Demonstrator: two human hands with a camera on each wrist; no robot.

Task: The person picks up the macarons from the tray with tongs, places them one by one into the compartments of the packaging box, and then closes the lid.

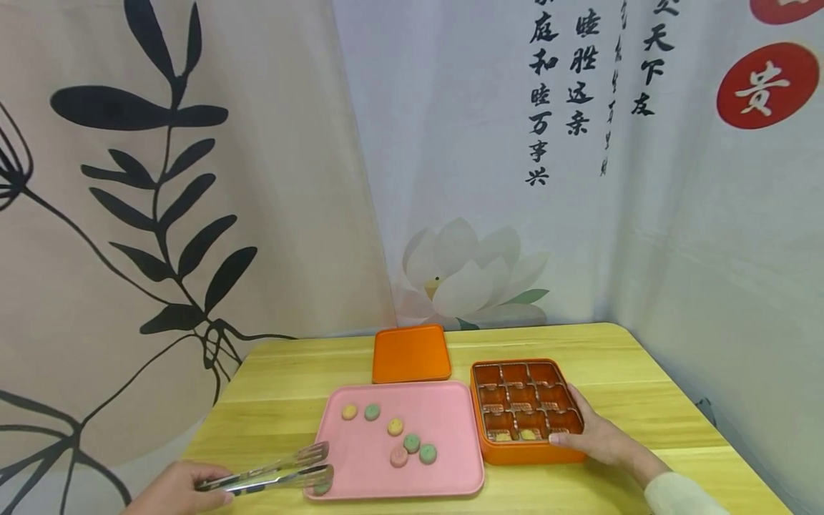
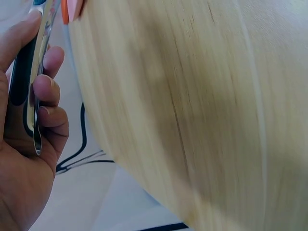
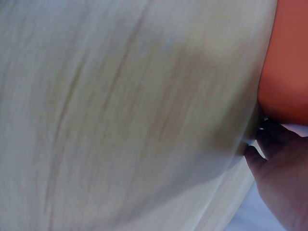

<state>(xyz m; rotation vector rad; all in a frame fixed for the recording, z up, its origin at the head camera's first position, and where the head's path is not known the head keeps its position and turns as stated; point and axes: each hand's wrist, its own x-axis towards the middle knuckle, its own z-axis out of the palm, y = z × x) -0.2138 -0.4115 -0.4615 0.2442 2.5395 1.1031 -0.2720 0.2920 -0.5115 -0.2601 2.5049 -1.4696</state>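
Note:
My left hand (image 1: 187, 490) holds metal tongs (image 1: 277, 478) by their dark handle, and its fingers curl round them in the left wrist view. The tongs' tips stand apart over the lower left corner of a pink tray (image 1: 447, 429). A green macaron (image 1: 322, 489) shows right at the lower tip. Several small yellow, green and pink macarons (image 1: 411, 443) lie on the tray. With thumb on the rim and fingers along the side, my right hand (image 1: 605, 440) grips an orange box (image 1: 528, 452). Two front compartments of its clear divided insert hold yellow macarons (image 1: 528, 434).
Behind the tray lies an orange lid (image 1: 412, 354). All of this rests on a wood-grain table (image 1: 290, 365), with printed curtains (image 1: 309, 179) hanging at its back and right. Dark cables (image 2: 83, 130) show below the table edge in the left wrist view.

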